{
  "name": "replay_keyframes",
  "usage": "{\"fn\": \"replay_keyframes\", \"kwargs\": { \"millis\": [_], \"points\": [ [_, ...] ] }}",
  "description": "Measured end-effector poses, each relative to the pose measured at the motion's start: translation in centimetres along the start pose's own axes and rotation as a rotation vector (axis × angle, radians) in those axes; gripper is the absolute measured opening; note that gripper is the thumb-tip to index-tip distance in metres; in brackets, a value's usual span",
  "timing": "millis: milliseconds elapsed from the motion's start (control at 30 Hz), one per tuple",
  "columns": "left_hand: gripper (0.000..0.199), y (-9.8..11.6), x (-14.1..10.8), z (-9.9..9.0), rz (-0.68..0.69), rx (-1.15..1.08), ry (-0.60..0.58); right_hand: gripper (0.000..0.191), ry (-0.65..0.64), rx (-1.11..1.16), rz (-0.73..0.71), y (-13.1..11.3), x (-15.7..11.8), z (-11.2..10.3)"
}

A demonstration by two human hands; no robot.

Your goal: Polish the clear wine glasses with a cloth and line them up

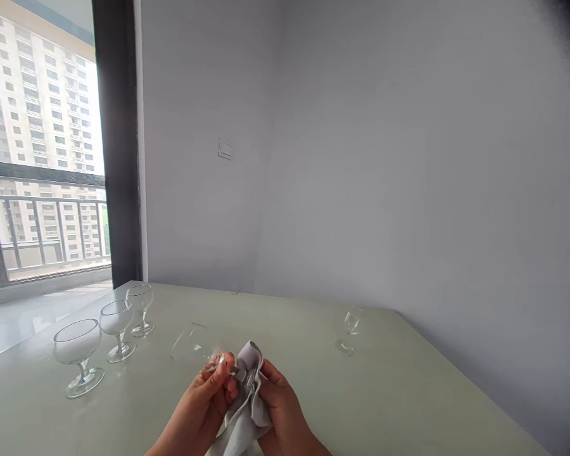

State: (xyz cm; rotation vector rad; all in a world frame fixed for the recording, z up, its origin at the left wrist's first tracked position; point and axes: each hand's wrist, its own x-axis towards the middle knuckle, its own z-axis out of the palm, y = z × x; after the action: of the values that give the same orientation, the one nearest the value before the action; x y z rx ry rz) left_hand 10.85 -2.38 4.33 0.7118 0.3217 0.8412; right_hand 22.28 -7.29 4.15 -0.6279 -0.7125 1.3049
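Near the front of the table, a clear stemmed glass (190, 342) lies tilted on its side in the air, its bowl pointing left. My left hand (212, 387) pinches it around the stem, fingers closed. A light grey cloth (249, 415) wraps the foot of that glass and hangs down below. My right hand (281, 397) grips the cloth around the foot, fingers closed and partly hidden behind the fabric.
At the left, three stemmed glasses stand upright in a row: a near one (77, 342), a middle one (116, 322) and a far one (139, 300). Another, smaller-looking glass (352, 323) stands at the right. The pale table (408, 392) meets a grey wall (342, 158) behind; a window is on the left.
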Motion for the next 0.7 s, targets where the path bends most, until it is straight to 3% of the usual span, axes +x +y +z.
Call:
{"fn": "replay_keyframes", "kwargs": {
  "millis": [133,267,400,533,567,633,700],
  "points": [
    [0.024,-0.2,-0.6,0.2,0.141,0.414,-0.008,0.024,0.089,0.031,0.104,0.0,-0.3,0.7],
    [0.022,-0.4,-0.5,0.1,0.472,0.888,-0.016,0.027,0.156,-0.047,0.169,-0.2,-0.7,1.0],
    [0.015,-0.1,0.7,-0.8,0.787,1.07,-0.088,0.02,0.167,-0.342,0.191,0.2,-0.6,0.3],
    [0.011,0.2,1.8,-2.4,0.858,1.172,-0.006,0.017,0.095,-0.541,0.261,0.7,-0.4,-1.3],
    [0.011,0.2,2.0,-2.7,0.829,1.208,0.027,0.013,0.09,-0.692,0.232,0.6,-0.4,-1.7],
    [0.014,0.1,2.2,-3.3,0.74,1.289,0.095,0.009,0.148,-1.131,0.028,0.1,-0.3,-2.3],
    [0.013,-0.2,2.2,-3.7,0.672,1.352,0.125,0.03,0.226,-1.483,-0.264,-0.5,-0.2,-2.6]
  ]
}}
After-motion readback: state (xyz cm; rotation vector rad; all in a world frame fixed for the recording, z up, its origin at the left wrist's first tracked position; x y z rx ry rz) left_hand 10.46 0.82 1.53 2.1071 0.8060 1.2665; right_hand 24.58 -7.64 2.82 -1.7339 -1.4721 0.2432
